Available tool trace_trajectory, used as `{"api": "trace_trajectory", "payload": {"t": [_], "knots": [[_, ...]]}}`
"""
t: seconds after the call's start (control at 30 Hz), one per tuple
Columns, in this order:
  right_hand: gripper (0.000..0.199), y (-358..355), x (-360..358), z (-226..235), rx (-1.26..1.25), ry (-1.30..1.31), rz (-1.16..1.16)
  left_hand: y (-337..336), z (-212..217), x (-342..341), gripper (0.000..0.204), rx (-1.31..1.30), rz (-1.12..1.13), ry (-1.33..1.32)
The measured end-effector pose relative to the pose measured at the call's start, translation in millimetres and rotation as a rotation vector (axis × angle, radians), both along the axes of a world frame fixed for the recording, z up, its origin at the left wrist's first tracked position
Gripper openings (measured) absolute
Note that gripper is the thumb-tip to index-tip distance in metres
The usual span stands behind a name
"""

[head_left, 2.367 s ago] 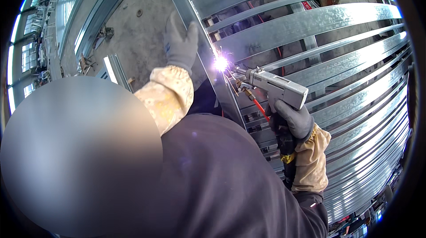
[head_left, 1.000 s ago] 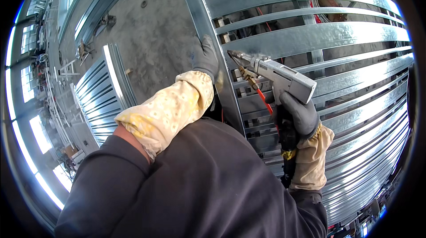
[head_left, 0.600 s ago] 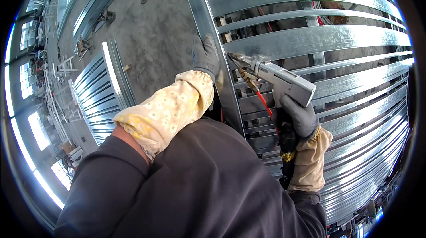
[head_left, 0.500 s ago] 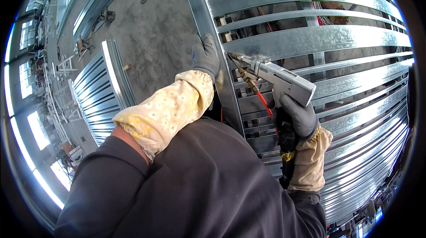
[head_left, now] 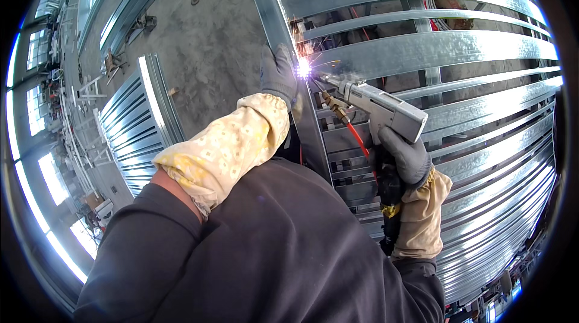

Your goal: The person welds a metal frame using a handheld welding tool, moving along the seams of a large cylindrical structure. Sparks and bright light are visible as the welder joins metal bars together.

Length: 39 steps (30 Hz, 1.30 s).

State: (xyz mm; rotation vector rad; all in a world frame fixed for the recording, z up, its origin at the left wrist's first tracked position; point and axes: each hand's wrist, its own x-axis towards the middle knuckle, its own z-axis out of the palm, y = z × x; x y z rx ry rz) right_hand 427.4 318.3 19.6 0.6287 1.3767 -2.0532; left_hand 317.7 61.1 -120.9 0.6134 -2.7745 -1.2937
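My right hand (head_left: 408, 157), in a grey glove, is wrapped round the grip of a silver-grey welding gun (head_left: 386, 106). The gun's nozzle points left at the inner edge of a long galvanized steel rail (head_left: 268, 6). A bright violet-white weld spot (head_left: 303, 68) burns there, throwing orange sparks. A thin feed tube with a brass fitting (head_left: 335, 104) and red hose runs beside the nozzle. My left hand (head_left: 278, 76), also gloved, rests against the rail just left of the glare. Its fingers are stretched along the metal, with the thumb apart. Glare hides the exact joint.
Parallel steel slats (head_left: 422, 52) run right from the rail, with gaps between them. Another slatted metal panel (head_left: 136, 118) stands at the left on the concrete floor (head_left: 211, 28). A dark cable (head_left: 391, 226) hangs from the gun along my right forearm. Long metal profiles (head_left: 142, 0) lie at the upper left.
A bright weld spot with flying sparks has appeared at the gun's tip, where there was none before. Both hands and the gun have barely moved.
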Motion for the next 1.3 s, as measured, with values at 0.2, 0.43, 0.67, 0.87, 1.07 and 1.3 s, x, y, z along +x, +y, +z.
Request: {"api": "trace_trajectory", "payload": {"t": [0.2,0.43,0.67,0.87,1.07,1.3], "knots": [[0.024,3,5,-3,-0.004,0.003,0.021,7,12,1,0.055,0.003,-0.001,-0.016],[0.026,4,9,-2,-0.014,-0.004,0.025,0,-13,0,0.054,-0.099,0.003,0.073],[0.028,5,13,-3,-0.019,-0.024,0.037,2,0,0,0.057,-0.013,0.008,0.003],[0.032,6,19,-6,-0.022,-0.008,0.027,4,3,0,0.056,-0.006,-0.019,0.020],[0.033,7,19,-2,-0.012,-0.028,0.047,-4,-18,0,0.054,-0.059,-0.005,0.048],[0.032,5,22,-1,-0.020,-0.035,0.031,3,-2,0,0.051,-0.006,0.002,0.008]]}}
